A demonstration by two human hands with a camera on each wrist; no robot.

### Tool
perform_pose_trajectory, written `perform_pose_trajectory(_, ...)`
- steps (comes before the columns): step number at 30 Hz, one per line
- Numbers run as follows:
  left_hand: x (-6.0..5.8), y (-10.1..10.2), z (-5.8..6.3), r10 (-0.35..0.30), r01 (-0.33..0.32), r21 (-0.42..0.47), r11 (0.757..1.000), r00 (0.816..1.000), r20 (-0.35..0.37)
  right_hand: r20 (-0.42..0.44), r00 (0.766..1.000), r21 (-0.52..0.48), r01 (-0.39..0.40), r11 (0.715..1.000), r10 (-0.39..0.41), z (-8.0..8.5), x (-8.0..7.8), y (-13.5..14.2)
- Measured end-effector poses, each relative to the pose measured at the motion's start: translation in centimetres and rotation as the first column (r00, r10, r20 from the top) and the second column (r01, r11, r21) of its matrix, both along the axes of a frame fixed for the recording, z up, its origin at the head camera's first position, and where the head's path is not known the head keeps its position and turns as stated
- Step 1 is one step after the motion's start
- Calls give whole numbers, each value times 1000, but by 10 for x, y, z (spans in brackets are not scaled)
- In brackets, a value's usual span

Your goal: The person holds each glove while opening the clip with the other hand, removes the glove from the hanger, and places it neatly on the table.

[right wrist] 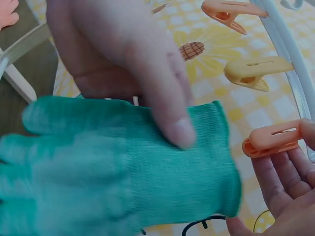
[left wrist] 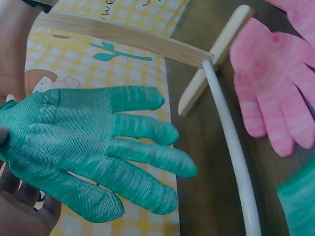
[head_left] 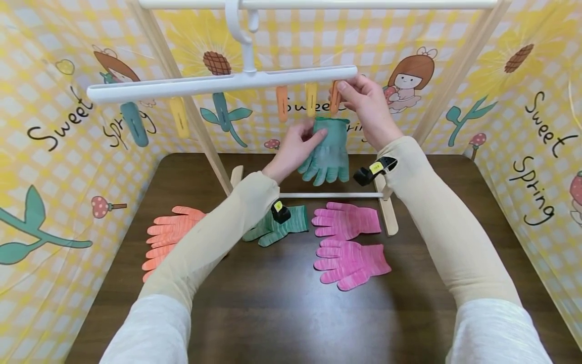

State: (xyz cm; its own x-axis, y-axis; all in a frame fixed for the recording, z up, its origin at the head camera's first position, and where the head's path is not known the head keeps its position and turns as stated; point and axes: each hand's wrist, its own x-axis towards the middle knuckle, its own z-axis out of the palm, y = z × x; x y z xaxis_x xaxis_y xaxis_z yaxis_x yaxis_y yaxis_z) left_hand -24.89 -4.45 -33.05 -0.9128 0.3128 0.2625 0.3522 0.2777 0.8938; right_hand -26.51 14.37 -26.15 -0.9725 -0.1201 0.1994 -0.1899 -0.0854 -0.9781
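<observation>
A green knit glove (head_left: 331, 151) hangs fingers down from my left hand (head_left: 297, 146), which pinches it near the cuff with the thumb across the front. Just above the cuff, my right hand (head_left: 370, 108) pinches an orange clothespin (head_left: 335, 97) at the right end of the white hanger (head_left: 182, 87). In the right wrist view the glove's cuff (right wrist: 216, 162) lies a short way from the orange clothespin (right wrist: 273, 139), the two apart. The left wrist view shows the glove (left wrist: 93, 142) spread out, its fingers pointing away from the hand.
Several other clothespins hang along the hanger, including a yellow one (head_left: 311, 99). The hanger hooks on a white rail (head_left: 364, 4) of a wooden stand. On the dark table (head_left: 273, 313) lie pink gloves (head_left: 350, 265), orange gloves (head_left: 170, 227) and another green glove (head_left: 291, 222).
</observation>
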Motion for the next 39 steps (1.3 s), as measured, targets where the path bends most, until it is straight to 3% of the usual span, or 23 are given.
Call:
perform_pose_trajectory(8,11,-19,-18,-54,51,-82,995,998,-45,24,1000,8,-10,1000,10,-3,1,2)
perform_pose_trajectory(19,44,-43,-21,-52,27,-244,969,994,-94,68,997,-90,-21,996,27,-1,3,1)
perform_pose_trajectory(26,65,-58,-26,-91,46,-298,953,986,-139,77,994,-61,-71,996,75,-10,10,8)
perform_pose_trajectory(36,100,-73,-23,-136,17,-466,885,965,-223,81,994,72,-75,995,70,-33,26,23)
perform_pose_trajectory(39,111,-78,-23,-154,-10,-526,850,952,-266,96,993,139,-88,986,76,-41,35,29)
